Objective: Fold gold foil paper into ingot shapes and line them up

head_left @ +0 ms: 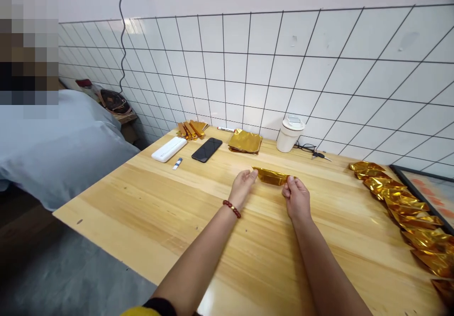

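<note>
A folded strip of gold foil paper (272,177) is held level between my two hands, just over the wooden table. My left hand (244,184), with a red bead bracelet at the wrist, pinches the strip's left end between thumb and fingers. On its right end, my right hand (297,197) is closed with the thumb on top. Behind the strip lies a stack of flat gold foil sheets (245,141). Several folded gold foil pieces (397,197) form a row along the table's right side. More narrow folded foil strips (191,129) lie at the back left.
On the table (142,207) lie a white power bank (169,149), a glue stick (178,163), a black phone (207,150) and a marker (226,129). A lidded white cup (290,134), glasses (305,147) and keys (321,155) stand or lie near the tiled wall. A person in grey sits left.
</note>
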Available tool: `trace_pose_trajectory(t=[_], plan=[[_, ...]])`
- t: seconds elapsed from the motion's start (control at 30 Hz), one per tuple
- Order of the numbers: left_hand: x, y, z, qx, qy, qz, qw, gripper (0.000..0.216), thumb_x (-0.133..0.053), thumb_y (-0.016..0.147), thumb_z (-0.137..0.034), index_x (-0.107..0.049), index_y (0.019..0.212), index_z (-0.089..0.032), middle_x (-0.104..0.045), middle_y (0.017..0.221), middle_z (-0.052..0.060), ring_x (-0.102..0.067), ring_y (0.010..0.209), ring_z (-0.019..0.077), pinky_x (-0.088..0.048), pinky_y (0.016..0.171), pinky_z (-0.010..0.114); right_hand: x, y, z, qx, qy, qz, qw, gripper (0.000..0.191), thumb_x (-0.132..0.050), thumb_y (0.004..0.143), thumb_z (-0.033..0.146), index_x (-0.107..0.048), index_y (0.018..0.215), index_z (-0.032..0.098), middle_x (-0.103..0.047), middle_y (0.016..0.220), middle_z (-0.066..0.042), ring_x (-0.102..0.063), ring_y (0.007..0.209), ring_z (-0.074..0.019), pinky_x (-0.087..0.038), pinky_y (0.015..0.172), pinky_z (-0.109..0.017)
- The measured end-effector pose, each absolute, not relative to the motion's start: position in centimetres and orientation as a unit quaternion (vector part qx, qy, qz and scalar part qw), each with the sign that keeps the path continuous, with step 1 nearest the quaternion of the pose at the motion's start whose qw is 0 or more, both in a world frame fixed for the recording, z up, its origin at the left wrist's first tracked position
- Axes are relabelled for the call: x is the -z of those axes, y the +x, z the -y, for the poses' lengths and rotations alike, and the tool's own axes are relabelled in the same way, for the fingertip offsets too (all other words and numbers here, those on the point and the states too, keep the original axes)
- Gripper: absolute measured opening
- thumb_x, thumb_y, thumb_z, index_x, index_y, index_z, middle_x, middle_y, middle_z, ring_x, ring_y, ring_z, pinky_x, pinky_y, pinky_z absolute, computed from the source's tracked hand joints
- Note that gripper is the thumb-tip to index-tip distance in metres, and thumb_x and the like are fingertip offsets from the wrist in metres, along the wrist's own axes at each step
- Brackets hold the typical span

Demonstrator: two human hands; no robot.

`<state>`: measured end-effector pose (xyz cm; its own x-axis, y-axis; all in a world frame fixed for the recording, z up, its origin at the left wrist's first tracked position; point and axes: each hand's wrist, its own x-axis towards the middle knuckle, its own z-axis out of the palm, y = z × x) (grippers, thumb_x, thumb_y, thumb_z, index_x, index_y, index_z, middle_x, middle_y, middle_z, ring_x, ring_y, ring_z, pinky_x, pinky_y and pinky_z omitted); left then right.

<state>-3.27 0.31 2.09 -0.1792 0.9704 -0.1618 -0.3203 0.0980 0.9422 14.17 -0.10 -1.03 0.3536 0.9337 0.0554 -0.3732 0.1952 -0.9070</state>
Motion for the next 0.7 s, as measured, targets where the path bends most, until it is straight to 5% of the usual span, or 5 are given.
trace_pose_trajectory(t=[0.17, 0.4, 0.7], plan=[[-0.7, -1.2, -1.1, -0.548, 0.322, -0.434, 0.638, 0.056, -0.086, 0.052, -0.061, -0.063, 0.071, -0.014, -0.055, 0.053, -0.003, -0.04, 0.037, 0.0038, -0.017, 0.038, 0.019, 1.0, 14.1, 0.2, -0.475, -0.432, 0.364, 0.675, 0.043, -0.083, 0.067, 0.053, -0.056, 0.061, 0.019, -0.05, 0.057, 0.004, -0.035, 0.047, -0.0058, -0.024, 0.045, -0.022], [0.0, -1.3, -1.3, -0.534, 0.356, -0.399, 0.655, 0.049, -0.09, 0.046, -0.052, -0.069, 0.065, -0.012, -0.061, 0.053, 0.001, -0.041, 0.036, 0.0042, -0.019, 0.037, 0.02, 1.3, 13.9, 0.3, -0.455, -0.481, 0.364, 0.655, 0.048, -0.083, 0.061, 0.06, -0.071, 0.078, 0.017, -0.05, 0.052, 0.005, -0.033, 0.044, -0.0069, -0.021, 0.043, -0.023], [0.6, -1.3, -1.7, -0.571, 0.356, -0.396, 0.625, 0.051, -0.089, 0.049, -0.055, -0.071, 0.066, -0.01, -0.058, 0.052, 0.0, -0.031, 0.035, 0.0011, -0.016, 0.036, 0.02, 1.9, 13.9, 0.2, -0.431, -0.501, 0.395, 0.639, 0.041, -0.084, 0.062, 0.055, -0.074, 0.071, 0.017, -0.053, 0.053, 0.003, -0.037, 0.047, -0.0093, -0.026, 0.044, -0.024]])
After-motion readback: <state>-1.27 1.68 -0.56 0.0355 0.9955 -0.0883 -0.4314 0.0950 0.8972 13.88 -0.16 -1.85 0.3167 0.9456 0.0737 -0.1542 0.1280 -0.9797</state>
